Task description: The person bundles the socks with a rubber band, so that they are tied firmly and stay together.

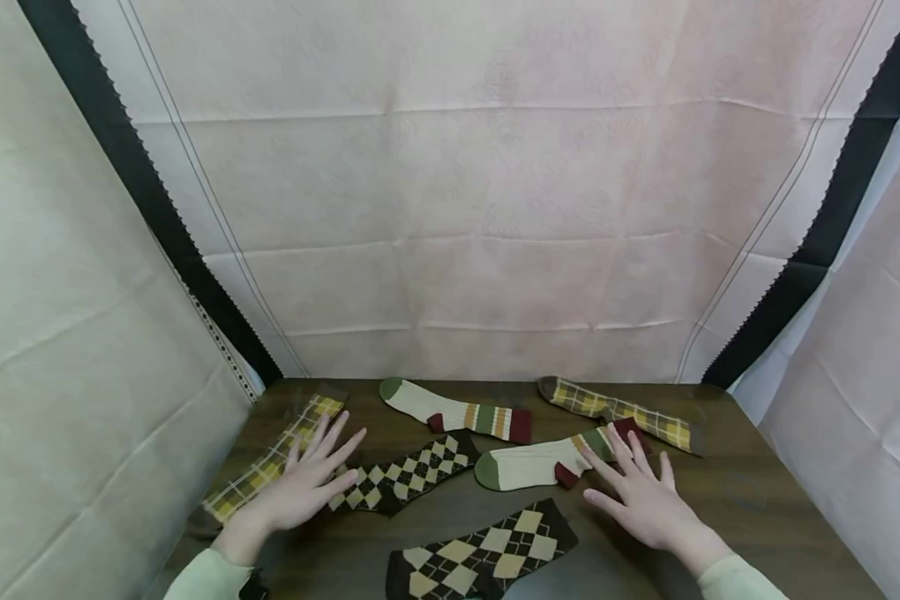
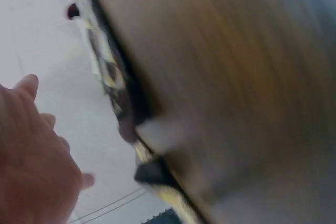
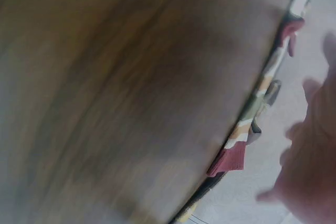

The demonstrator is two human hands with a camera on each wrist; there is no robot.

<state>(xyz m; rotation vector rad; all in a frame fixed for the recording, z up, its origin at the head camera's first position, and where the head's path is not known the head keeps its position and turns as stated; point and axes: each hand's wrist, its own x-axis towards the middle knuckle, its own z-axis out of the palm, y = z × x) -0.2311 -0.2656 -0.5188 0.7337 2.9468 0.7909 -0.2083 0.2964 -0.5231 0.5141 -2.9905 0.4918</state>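
Note:
Both hands hover with fingers spread over socks lying flat on a dark wooden table. My left hand (image 1: 297,492) overlaps a yellow plaid sock (image 1: 258,477) and the end of a black-and-cream argyle sock (image 1: 412,475) in the head view. Over on the other side, my right hand (image 1: 641,497) is nearest to a white sock (image 1: 528,465) with green toe, maroon heel and striped cuff, its fingertips overlapping the cuff. In the wrist views the left hand (image 2: 37,166) and right hand (image 3: 310,150) appear raised above the table, holding nothing.
A second striped white sock (image 1: 450,411) and a second yellow plaid sock (image 1: 622,414) lie along the back of the table (image 1: 765,517). Another argyle sock (image 1: 483,554) is near the front. Pale fabric walls (image 1: 495,208) with black edging enclose the back and sides.

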